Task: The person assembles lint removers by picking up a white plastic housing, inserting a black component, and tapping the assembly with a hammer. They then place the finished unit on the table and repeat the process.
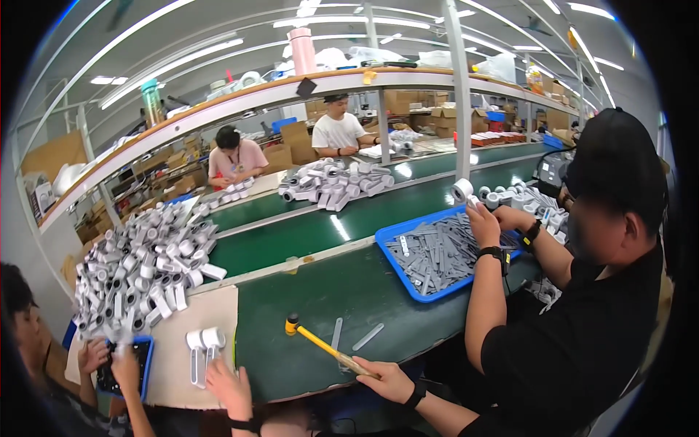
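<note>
My right hand [386, 380] is closed round the tan grip of a small mallet [314, 339], which has a yellow shaft and a black-and-yellow head. The mallet points up and left over the green bench. Two flat grey strips [368, 336] lie just beyond its shaft. My left hand [227, 386], fingers stretched and thumb apart, is at the lower ends of two white round-headed devices with long handles [205, 338]. They lie side by side on a tan board [175, 379]; whether my fingertips touch the handles I cannot tell.
A big heap of similar white devices [138, 262] covers the board's far left. At left, a co-worker's hands [124, 368] work over a blue-rimmed tray [149, 364]. At right, another person [604, 291] handles a white part above a blue tray [429, 295] of grey strips. A green conveyor [291, 237] runs behind.
</note>
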A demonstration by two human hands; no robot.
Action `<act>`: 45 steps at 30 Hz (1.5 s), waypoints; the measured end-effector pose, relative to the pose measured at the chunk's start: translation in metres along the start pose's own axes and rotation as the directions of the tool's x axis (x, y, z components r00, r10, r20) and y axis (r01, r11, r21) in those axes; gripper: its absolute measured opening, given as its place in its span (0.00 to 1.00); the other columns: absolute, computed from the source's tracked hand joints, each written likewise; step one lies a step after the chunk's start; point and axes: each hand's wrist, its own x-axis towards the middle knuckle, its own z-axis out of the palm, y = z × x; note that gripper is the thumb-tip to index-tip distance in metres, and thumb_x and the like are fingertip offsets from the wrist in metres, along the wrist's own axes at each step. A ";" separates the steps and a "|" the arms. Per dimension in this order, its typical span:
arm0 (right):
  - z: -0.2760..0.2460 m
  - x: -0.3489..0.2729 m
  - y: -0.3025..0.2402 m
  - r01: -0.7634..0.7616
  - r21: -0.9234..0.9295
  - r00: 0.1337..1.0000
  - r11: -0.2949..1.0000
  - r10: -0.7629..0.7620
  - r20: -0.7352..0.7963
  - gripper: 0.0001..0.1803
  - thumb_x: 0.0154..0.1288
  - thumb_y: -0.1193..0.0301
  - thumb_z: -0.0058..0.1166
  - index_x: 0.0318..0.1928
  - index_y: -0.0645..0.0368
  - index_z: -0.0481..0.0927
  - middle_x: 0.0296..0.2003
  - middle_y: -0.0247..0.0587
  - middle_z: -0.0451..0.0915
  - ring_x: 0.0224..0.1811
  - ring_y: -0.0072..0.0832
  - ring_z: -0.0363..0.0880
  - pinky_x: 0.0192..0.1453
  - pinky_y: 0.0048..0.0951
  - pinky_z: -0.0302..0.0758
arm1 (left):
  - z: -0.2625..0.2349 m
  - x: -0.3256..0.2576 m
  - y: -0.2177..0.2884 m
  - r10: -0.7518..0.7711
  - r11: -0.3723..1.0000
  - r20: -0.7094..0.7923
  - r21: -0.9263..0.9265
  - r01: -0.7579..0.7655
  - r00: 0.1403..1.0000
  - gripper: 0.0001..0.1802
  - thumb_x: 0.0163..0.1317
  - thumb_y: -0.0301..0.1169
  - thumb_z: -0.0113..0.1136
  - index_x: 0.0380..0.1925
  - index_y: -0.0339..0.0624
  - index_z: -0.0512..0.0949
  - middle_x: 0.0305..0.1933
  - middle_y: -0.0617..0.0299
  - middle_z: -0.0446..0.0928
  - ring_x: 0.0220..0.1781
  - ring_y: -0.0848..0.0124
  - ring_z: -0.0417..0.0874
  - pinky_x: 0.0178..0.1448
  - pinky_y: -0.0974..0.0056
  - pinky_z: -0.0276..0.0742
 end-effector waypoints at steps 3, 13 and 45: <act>0.001 0.009 0.008 0.031 0.010 0.999 0.999 -0.031 -0.011 0.28 0.66 0.69 0.60 0.66 0.58 0.73 0.44 0.52 0.84 0.40 0.37 0.85 0.48 0.29 0.78 | -0.008 -0.005 0.044 0.131 0.942 -0.021 -0.309 -0.131 0.991 0.15 0.55 0.33 0.70 0.40 0.39 0.81 0.39 0.47 0.79 0.43 0.50 0.80 0.47 0.52 0.74; 0.004 0.033 0.016 -0.072 0.097 0.991 0.993 0.060 0.119 0.28 0.66 0.69 0.61 0.67 0.56 0.73 0.44 0.38 0.86 0.41 0.14 0.78 0.49 0.22 0.75 | 0.027 -0.015 0.065 0.165 0.915 0.135 -0.390 -0.101 0.977 0.18 0.62 0.36 0.64 0.16 0.41 0.73 0.17 0.53 0.74 0.22 0.51 0.77 0.30 0.52 0.68; 0.006 0.035 0.009 -0.188 0.025 0.975 0.982 0.183 0.123 0.31 0.64 0.67 0.65 0.66 0.55 0.73 0.51 0.41 0.85 0.51 0.17 0.79 0.58 0.23 0.73 | 0.021 -0.013 0.065 0.141 0.906 0.174 -0.421 -0.056 0.975 0.17 0.56 0.35 0.69 0.16 0.40 0.74 0.16 0.54 0.72 0.23 0.53 0.76 0.33 0.52 0.68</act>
